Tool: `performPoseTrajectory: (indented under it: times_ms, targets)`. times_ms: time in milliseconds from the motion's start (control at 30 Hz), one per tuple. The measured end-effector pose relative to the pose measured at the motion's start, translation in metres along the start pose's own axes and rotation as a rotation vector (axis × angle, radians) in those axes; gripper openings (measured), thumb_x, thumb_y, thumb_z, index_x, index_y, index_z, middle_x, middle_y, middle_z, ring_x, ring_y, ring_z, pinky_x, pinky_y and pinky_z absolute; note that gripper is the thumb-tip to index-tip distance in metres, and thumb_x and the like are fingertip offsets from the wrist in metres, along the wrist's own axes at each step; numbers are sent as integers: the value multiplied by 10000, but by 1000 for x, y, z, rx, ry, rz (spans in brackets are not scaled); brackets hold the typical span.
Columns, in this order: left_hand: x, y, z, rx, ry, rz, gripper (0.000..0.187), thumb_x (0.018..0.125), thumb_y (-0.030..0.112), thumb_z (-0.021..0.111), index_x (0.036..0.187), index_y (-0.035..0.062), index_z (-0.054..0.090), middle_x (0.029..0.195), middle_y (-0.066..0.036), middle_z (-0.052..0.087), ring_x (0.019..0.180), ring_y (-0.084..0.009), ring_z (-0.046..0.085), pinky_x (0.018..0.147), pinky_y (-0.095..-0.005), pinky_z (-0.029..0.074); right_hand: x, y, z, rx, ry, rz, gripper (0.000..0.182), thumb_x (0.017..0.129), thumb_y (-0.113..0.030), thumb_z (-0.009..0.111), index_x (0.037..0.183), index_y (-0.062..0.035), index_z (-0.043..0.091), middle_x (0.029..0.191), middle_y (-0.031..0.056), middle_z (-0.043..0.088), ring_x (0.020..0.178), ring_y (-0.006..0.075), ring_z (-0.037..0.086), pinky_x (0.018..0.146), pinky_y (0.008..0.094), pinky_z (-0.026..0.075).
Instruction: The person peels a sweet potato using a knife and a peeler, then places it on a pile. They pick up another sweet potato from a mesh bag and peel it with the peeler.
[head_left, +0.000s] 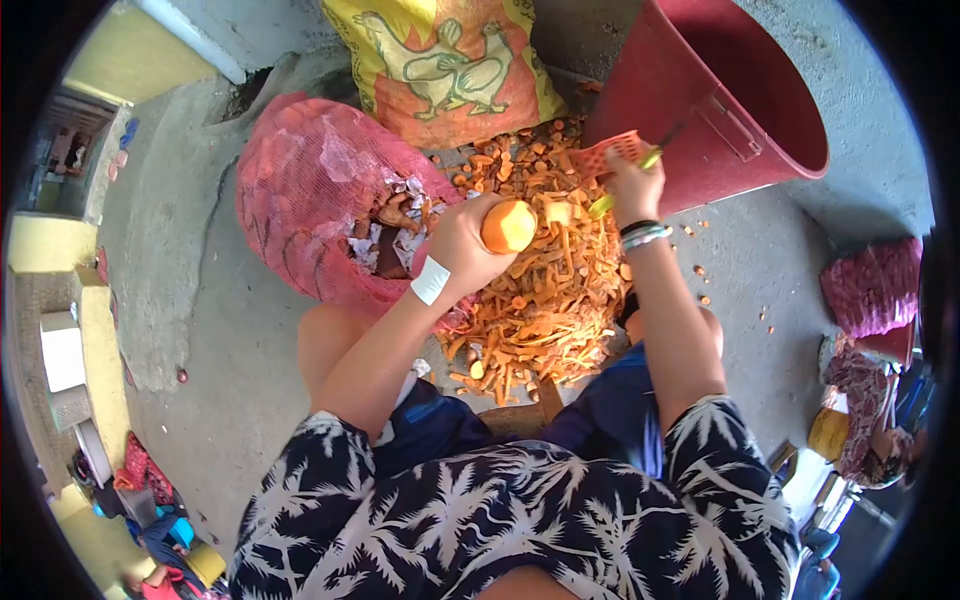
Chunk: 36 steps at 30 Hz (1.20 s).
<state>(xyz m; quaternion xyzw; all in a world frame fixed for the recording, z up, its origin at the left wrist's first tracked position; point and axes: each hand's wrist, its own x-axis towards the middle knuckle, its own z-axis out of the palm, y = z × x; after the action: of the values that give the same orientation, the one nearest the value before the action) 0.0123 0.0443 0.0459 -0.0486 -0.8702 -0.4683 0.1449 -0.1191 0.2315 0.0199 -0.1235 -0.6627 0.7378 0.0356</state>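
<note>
My left hand [468, 243] is wrapped round a thick peeled carrot [510, 228], whose bright orange rounded end points up at me. A white patch sits on that wrist. Held in my closed right hand [637, 187] is a knife with a yellow-green handle [601, 206]; a thin dark blade juts past the fingers toward the red bin. An orange-red perforated plastic piece [604, 154] overlaps the fingers of this hand. Below both hands spreads a heap of orange peelings [560, 310], mixed with round cut ends.
A pink mesh sack [300, 190] lies at the left, its mouth showing unpeeled roots and torn paper. Behind the heap stands a yellow-orange sack [445, 70] printed with chickens. The large red bin [660, 90] leans at right. Farther right sits a purple mesh bag [873, 288].
</note>
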Motion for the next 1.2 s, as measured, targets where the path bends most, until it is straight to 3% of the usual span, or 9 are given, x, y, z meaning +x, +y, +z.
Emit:
performPoseTrajectory:
  times_ms: [133,267,333,400,600,867,933,1000,1200]
  targets:
    - [-2,-10,5,-33,-45,-88,321,592,75,697,886,0,592,794,-123,636,729,-204,630,664,-299,471,-30,-22,0,147,-157,-57,252,775,-17,635,995,-11,511,744,34,596,482,62,483,409,190,389]
    - [-3,1,6,-163,-62,-114,300,602,63,689,873,-11,584,791,-117,629,719,-169,612,665,-283,463,-79,-20,6,299,-265,134,300,767,-9,636,1034,-3,499,768,25,585,549,67,517,427,193,405]
    - [-10,-1,7,-201,-25,18,277,610,47,680,862,-2,576,774,-82,614,704,-140,585,665,-266,456,-54,-10,2,48,20,4,301,764,24,620,1033,-43,501,840,39,590,602,96,554,454,203,434]
    - [-11,1,1,-313,-51,17,295,581,69,693,850,32,578,762,-81,619,695,-195,605,652,-288,466,-26,-16,-10,242,116,47,281,796,33,576,1050,-24,472,751,48,583,516,76,520,417,207,408]
    - [-8,2,3,-261,-56,-57,269,602,72,688,845,24,583,755,-66,622,687,-165,605,643,-279,467,-91,-45,5,278,-303,9,332,774,-6,617,1079,-7,484,786,32,598,597,84,569,434,197,414]
    - [-12,-1,13,-268,-72,-73,284,616,67,674,875,-2,579,769,-62,613,709,-126,580,664,-271,455,-49,-7,4,238,-341,249,355,752,28,625,1086,9,505,807,44,611,597,95,565,443,213,437]
    - [-16,8,10,-358,-133,21,284,613,70,680,870,-1,581,777,-66,616,714,-137,587,668,-276,457,-18,15,-3,-75,-36,-89,317,741,77,598,1035,-23,537,816,43,614,673,129,584,589,236,511]
    - [-16,5,-1,-431,-214,115,285,610,72,685,866,0,583,786,-71,618,718,-148,593,672,-281,458,21,39,-34,-47,19,-135,290,731,57,628,993,-25,535,875,51,615,757,131,588,654,255,501]
    - [-8,-5,1,18,-237,-125,388,592,143,775,903,-4,596,809,-89,633,720,-182,608,679,-312,473,-4,-17,-40,-130,64,-470,270,746,17,631,992,-36,534,885,61,623,767,131,598,660,271,485]
